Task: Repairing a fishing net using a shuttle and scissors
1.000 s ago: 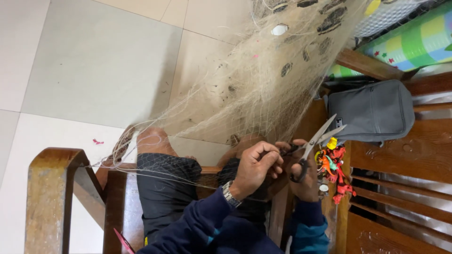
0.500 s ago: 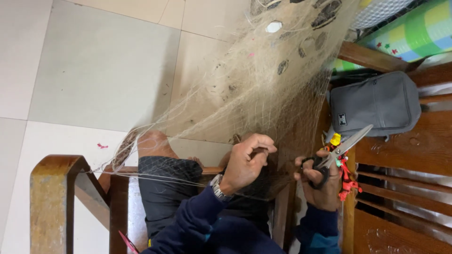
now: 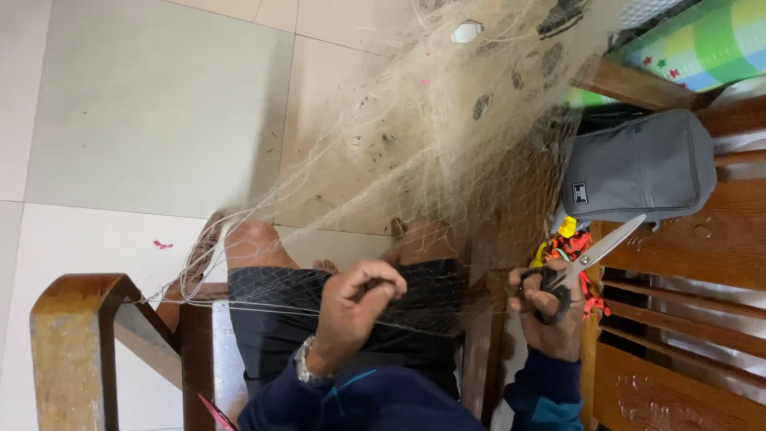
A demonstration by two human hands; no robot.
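- The tiled floor [image 3: 152, 120] fills the left and upper part of what we see, pale and scattered with a few small red scraps.
- A pale fishing net [image 3: 431, 136] spreads from the top of the view down across our lap; dark bits are caught in its mesh, and its lower edge runs as stretched strands over our dark shorts [image 3: 279, 319].
- A wooden bench [image 3: 678, 319] with slats lies on the right side, and a wooden chair arm [image 3: 76, 343] stands at the lower left, where the net's strands reach it.
- A grey pouch [image 3: 638, 172] rests on the bench, above the scissors and well apart from both hands.
- Our left hand [image 3: 355, 307] is curled, the fingers bent in and pinching the net's strands over the lap; a wristwatch [image 3: 305, 369] sits on that wrist.
- Our right hand [image 3: 550, 315] is closed around the black handles of the scissors [image 3: 586, 259], fingers through the loops; the blades point up and to the right and look shut or nearly shut.
- A small bundle of red and yellow pieces [image 3: 568, 239] lies just behind the scissors, at the bench's edge.
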